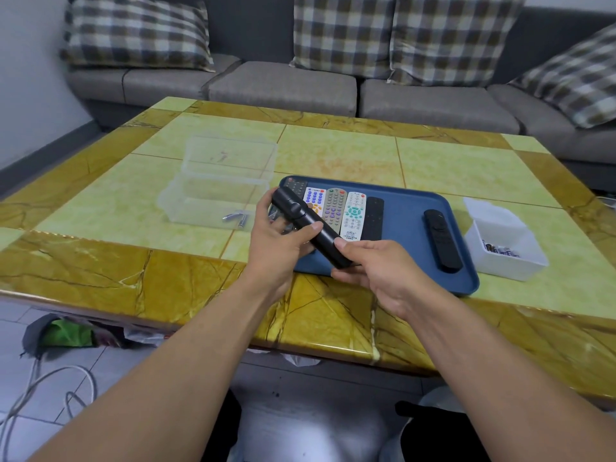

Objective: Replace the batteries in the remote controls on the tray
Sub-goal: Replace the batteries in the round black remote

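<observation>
Basically the black remote [308, 225] was off the tray [406, 208] and up in both hands, held over the tray's near-left corner. Its long axis ran diagonally: far end up-left toward the clear box [216, 181], near end down-right toward the person. Button face was up, so the battery cover was probably underneath, out of view.

Left hand [283, 241] was wrapped around the middle from below, thumb lying across the top. Right hand [380, 268] pinched the near end, thumb on top and fingers curled beneath. Neither hand was free.

Right hand was the one at the end where a cover would likely slide off, so my read: left steadies, right pulls along the axis, toward the body. Whether the cover had started to shift I couldn't tell.

Five other remotes lay on the tray: four side by side behind the hands, one black one [442, 240] apart toward the right edge. Loose batteries [235, 219] sat in the clear box at left; the white bin [500, 241] at right held more small items, too small to identify.
</observation>
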A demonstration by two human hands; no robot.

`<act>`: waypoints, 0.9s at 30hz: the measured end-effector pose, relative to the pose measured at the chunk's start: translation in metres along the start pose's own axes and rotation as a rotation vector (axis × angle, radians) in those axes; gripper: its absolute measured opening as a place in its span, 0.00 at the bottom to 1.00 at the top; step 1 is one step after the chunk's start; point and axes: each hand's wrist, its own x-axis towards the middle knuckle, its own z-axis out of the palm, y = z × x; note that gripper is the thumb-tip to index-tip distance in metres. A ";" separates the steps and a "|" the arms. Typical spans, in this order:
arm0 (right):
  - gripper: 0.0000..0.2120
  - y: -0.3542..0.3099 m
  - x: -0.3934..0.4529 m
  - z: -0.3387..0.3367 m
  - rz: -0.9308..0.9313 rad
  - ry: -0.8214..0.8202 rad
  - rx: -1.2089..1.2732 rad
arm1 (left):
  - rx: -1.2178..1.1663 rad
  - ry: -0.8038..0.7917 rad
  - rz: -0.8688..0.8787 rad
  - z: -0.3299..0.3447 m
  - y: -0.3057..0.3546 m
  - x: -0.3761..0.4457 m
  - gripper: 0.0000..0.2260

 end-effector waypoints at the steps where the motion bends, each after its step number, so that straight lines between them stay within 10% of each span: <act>1: 0.08 0.000 0.001 0.000 -0.003 0.003 -0.008 | -0.006 0.002 -0.004 0.000 0.000 -0.001 0.38; 16: 0.13 -0.016 -0.013 0.000 0.068 -0.244 0.502 | -0.340 0.065 -0.047 0.004 0.011 0.007 0.34; 27: 0.13 -0.003 -0.005 -0.001 -0.040 -0.128 0.389 | -0.263 0.044 -0.040 0.003 0.009 0.002 0.29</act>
